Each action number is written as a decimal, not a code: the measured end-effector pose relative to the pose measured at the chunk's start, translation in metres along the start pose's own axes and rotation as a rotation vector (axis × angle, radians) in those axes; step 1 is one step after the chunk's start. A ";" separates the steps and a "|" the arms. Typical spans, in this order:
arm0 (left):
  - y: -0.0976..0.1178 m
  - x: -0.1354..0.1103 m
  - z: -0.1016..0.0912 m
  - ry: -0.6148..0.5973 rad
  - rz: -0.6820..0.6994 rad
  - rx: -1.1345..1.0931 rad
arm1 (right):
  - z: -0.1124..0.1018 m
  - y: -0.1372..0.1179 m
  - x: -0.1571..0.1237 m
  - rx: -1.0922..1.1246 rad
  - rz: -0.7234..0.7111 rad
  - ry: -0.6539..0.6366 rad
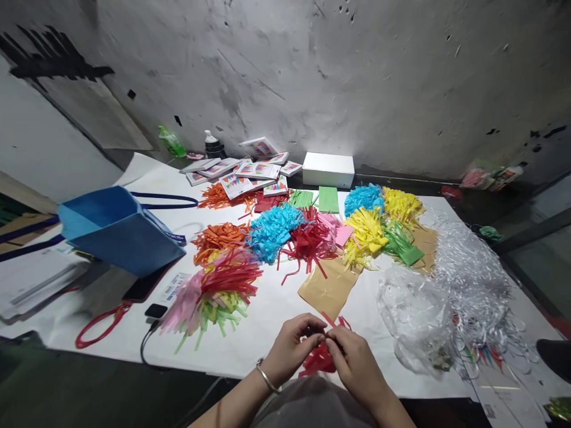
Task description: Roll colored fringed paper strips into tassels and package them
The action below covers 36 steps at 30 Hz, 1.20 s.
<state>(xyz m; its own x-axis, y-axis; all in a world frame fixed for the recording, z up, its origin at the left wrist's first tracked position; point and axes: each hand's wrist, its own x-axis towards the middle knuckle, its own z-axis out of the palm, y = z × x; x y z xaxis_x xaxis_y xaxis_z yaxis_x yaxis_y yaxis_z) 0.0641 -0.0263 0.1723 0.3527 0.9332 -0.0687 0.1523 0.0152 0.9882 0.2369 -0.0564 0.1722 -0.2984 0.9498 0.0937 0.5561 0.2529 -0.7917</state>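
Note:
My left hand [292, 348] and my right hand [354, 362] meet at the near edge of the white table [276, 315]. Both pinch a bundle of red paper strips [319, 359] between their fingertips. The left wrist wears a metal bangle [266, 375]. Just beyond the hands lies a brown paper envelope [330, 288]. Piles of cut paper fringe spread across the table: pink, red and green [214, 291], orange [218, 238], blue [272, 232], red [307, 244], yellow [366, 235].
A blue bag [116, 229] stands at the left beside a phone [145, 285] and a red loop [98, 327]. Clear plastic wrappers [450, 297] heap at the right. A white box [328, 169] and paper packs [250, 172] sit at the back by the wall.

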 end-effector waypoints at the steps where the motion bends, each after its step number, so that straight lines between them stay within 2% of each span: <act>1: 0.001 0.000 0.000 0.012 0.013 0.026 | 0.000 0.001 -0.001 0.030 0.010 0.008; 5: 0.003 0.001 0.002 0.000 0.017 0.087 | 0.001 0.004 -0.002 0.074 0.001 -0.012; 9: 0.004 0.002 0.004 -0.002 -0.105 0.055 | 0.003 0.013 -0.003 0.075 -0.054 -0.046; 13: 0.004 0.001 0.006 -0.036 -0.193 -0.053 | 0.011 0.029 -0.004 -0.001 -0.111 0.019; 17: 0.002 -0.003 0.006 -0.077 -0.181 -0.075 | 0.021 0.043 -0.004 -0.080 -0.176 0.049; 21: -0.001 -0.006 0.004 -0.101 -0.175 -0.045 | 0.028 0.048 -0.004 -0.086 -0.181 0.069; 25: -0.003 -0.007 0.004 -0.023 -0.149 0.112 | 0.031 0.048 -0.003 -0.126 -0.167 0.061; 29: -0.004 -0.007 0.005 0.068 -0.113 0.281 | 0.038 0.046 -0.004 -0.074 -0.152 0.129; 33: -0.005 -0.007 0.007 0.087 -0.110 0.336 | 0.044 0.046 -0.006 -0.045 -0.145 0.159; 36: -0.007 -0.007 0.010 0.068 -0.082 0.376 | 0.040 0.045 -0.007 -0.032 -0.146 0.147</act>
<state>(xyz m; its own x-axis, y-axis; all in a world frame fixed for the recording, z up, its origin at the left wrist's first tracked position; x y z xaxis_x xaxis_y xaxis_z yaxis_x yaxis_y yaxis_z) 0.0692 -0.0368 0.1648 0.2651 0.9563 -0.1232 0.5093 -0.0304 0.8600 0.2326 -0.0593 0.1120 -0.2626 0.9188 0.2946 0.5400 0.3930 -0.7442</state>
